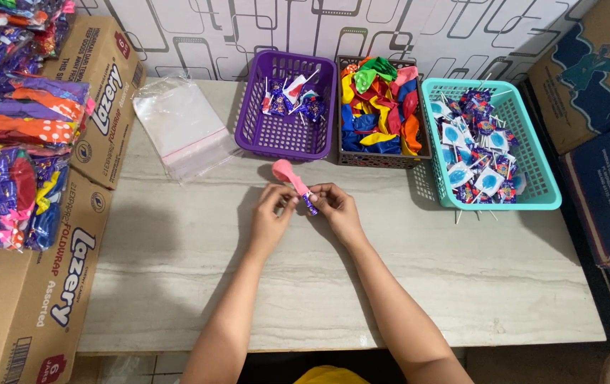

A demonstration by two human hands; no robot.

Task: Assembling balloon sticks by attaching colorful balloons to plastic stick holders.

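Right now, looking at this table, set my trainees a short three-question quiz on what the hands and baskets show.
1. True or false: both hands hold the pink balloon.
2. Which basket holds loose balloons: purple, dark middle or teal?
3. What lies left of the purple basket?

Key:
1. True: left hand and right hand pinch it by a small purple wrapped sweet.
2. Dark middle.
3. Clear plastic bags.

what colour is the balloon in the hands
Pink: the balloon held between both hands, clearest in the head view.
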